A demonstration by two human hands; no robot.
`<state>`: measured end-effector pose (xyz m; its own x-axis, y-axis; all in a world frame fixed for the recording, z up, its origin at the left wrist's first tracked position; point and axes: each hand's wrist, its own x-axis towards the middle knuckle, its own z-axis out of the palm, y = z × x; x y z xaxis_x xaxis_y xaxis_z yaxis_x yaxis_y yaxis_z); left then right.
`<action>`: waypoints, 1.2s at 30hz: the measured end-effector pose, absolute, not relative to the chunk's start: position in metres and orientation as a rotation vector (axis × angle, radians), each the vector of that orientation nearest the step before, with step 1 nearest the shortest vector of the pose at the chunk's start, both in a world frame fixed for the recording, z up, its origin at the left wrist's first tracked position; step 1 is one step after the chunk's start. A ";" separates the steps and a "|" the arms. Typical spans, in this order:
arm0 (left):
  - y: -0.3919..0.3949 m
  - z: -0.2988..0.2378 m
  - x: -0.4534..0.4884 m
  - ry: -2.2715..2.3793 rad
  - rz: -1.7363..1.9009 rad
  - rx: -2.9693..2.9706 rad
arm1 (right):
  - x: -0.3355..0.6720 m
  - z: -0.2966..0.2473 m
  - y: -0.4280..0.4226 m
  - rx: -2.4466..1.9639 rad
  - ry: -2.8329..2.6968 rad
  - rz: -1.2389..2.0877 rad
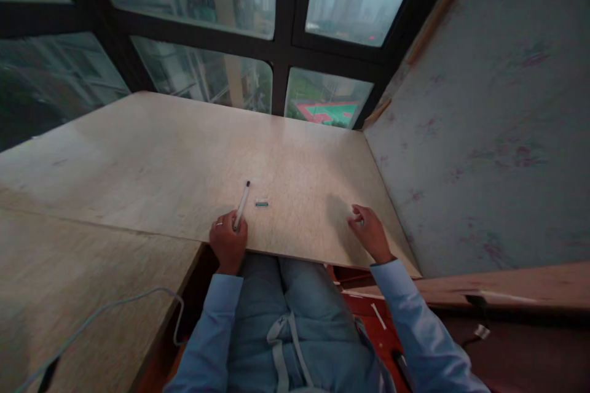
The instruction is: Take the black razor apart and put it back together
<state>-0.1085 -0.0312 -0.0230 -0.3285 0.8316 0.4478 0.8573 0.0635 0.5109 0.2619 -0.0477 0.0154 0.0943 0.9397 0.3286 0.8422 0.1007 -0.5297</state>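
My left hand (229, 241) rests at the table's front edge, its fingers closed around the near end of a slim white pen-like stick (242, 201). The stick's dark tip points away from me, and its lower end is partly hidden in my grip. Just right of it lies a small clear rectangular piece (262, 203) with a teal strip, touched by neither hand. Over at the right, my right hand (369, 232) is held above the tabletop with thumb and fingers pinched together. Whatever may be between those fingertips is too small to make out.
The pale wooden tabletop (295, 159) runs back to dark-framed windows (281, 31). A patterned wall (488, 129) borders it on the right. At lower left, a grey cable (115, 302) lies over a second wooden surface (59, 270) and hangs off its edge.
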 end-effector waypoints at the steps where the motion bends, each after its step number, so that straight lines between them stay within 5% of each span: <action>1: -0.031 -0.023 -0.109 -2.276 -1.147 -1.797 | 0.273 0.013 -0.054 -1.837 -1.694 0.199; 17: -0.050 0.014 -0.082 -2.191 -1.543 -1.687 | 0.254 0.018 -0.071 -1.914 -1.380 0.458; 27: -0.061 0.049 0.019 -2.361 -2.318 -2.551 | 0.138 0.052 -0.098 -1.460 -1.472 0.596; 36: -0.027 0.043 -0.073 -2.551 -2.120 -2.037 | 0.148 0.026 -0.090 -1.355 -1.625 0.739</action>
